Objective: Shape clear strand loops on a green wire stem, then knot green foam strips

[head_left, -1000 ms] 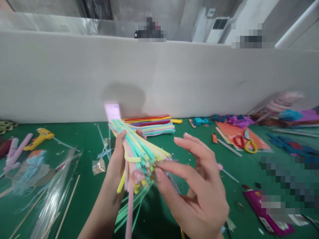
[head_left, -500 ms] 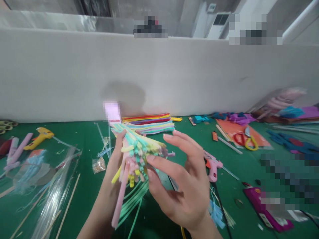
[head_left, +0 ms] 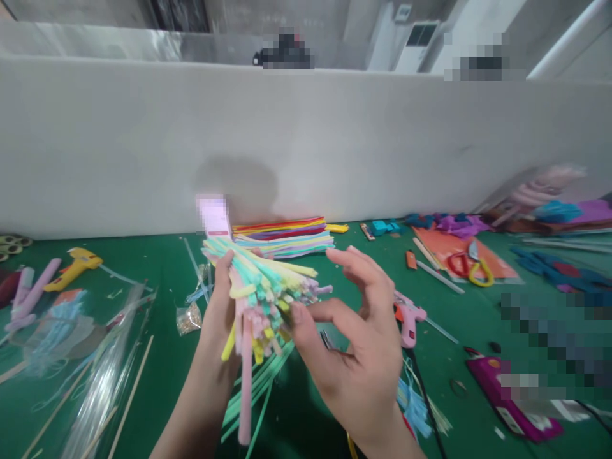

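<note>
My left hand is wrapped round a thick bundle of pastel pipe cleaners, yellow, mint, pink and lilac, held above the green table. Loose pink and green ends hang below the fist. My right hand is at the bundle's fanned ends, thumb and forefinger pinching among the tips, the other fingers spread above. I cannot make out which strand the pinch holds.
A stack of coloured felt sheets lies by the white wall. A yellow glue gun and clear wrappers are left. A pink glue gun, red-and-yellow scissors, orange paper and scraps are right.
My right hand drew in from open fingers to a pinch at the bundle's tips. The bundle tilted a little and the pink glue gun came into view behind that hand.
</note>
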